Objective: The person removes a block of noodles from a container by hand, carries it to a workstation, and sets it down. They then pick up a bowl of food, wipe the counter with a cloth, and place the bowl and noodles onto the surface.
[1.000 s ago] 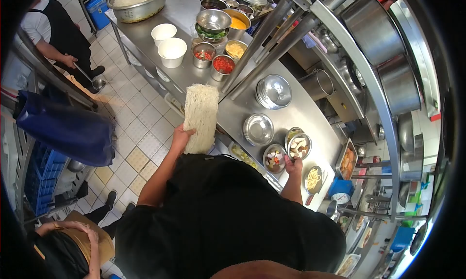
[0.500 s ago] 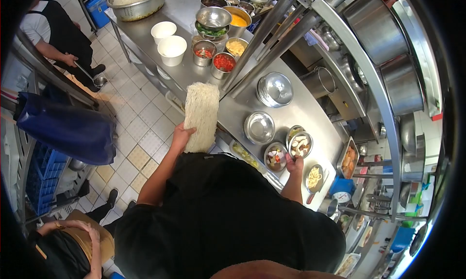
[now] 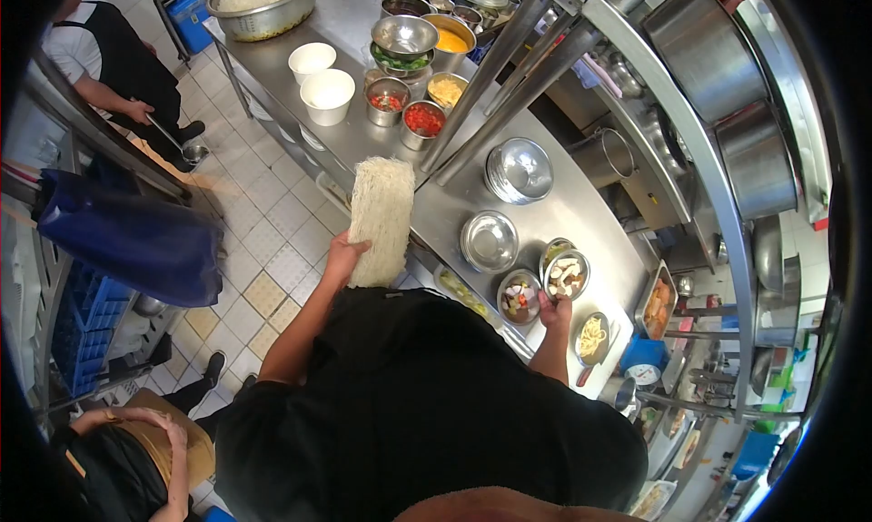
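A steel counter (image 3: 581, 231) runs diagonally through a narrow, tiled kitchen, with the floor (image 3: 282, 204) open to the left hand's outer side. The left hand (image 3: 342, 259) is closed on the near part of one long side of a pale, fibrous slab (image 3: 382, 218); the slab reaches forward from that grip, beside the counter's edge. With the far end unsupported by the fingers, the slab could bend, crack or shed strands, and a loosened grip could drop it to the floor. The right hand (image 3: 556, 310) grasps the near rim of a small bowl (image 3: 587, 277) of white and brown pieces; whether that bowl is fully lifted I cannot tell. Crowding looks like the main hazard there: a second bowl (image 3: 543, 250) sits partly hidden just beyond it, and a mixed-vegetable bowl (image 3: 500, 300) lies just to the hand's left. A knock or a tilt from the one-sided hold could spill pieces into either. Farther left of the right hand stand steel bowls (image 3: 490, 241), while a dish of pale strips (image 3: 579, 348) sits close on its right, where the forearm might catch it.
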Available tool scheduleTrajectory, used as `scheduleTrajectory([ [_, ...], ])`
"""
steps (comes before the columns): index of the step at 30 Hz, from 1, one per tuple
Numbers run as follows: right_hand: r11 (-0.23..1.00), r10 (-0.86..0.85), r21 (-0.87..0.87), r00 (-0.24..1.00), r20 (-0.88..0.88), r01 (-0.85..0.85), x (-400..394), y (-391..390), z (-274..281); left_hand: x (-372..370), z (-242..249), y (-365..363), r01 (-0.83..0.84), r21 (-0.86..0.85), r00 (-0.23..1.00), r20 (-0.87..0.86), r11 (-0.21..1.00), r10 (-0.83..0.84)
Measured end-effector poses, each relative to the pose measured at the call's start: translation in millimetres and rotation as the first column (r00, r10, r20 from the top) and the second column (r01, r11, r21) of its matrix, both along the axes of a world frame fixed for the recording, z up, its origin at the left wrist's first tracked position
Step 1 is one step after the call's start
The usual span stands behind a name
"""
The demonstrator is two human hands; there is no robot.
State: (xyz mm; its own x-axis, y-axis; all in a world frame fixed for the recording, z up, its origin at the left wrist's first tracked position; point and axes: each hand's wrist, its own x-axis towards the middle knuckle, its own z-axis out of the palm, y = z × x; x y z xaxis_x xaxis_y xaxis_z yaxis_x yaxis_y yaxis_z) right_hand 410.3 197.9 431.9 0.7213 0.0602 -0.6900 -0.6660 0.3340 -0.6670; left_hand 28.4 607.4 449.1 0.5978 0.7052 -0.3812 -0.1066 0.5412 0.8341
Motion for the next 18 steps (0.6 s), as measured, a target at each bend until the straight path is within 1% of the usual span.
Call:
scheduleTrajectory([
  [3,1.0,-0.018,-0.001,1.0,0.008,0.018,-0.7,0.4,-0.3,0.8,3.2,-1.1,0.008,0.003,1.0,-0.006,1.0,-0.008],
  [6,1.0,0.018,-0.006,1.0,0.01,-0.018,3.5,-4.6,-7.5,2.9,4.9,-2.0,0.01,0.005,1.0,-0.003,1.0,-0.01],
  [9,0.998,0.06,0.036,0.998,-0.001,-0.059,9.4,-10.7,-15.2,3.6,5.9,-4.0,0.005,0.008,1.0,-0.014,1.0,-0.005],
  [15,0.999,0.036,0.036,0.999,-0.035,-0.035,9.1,-9.8,-11.5,3.3,0.8,-7.0,0.004,0.014,1.0,-0.023,1.0,-0.004],
  [18,0.996,0.074,0.04,0.997,0.0,-0.074,10.4,-12.4,-15.4,4.3,-0.4,-8.6,0.001,0.004,1.0,-0.02,1.0,-0.001],
])
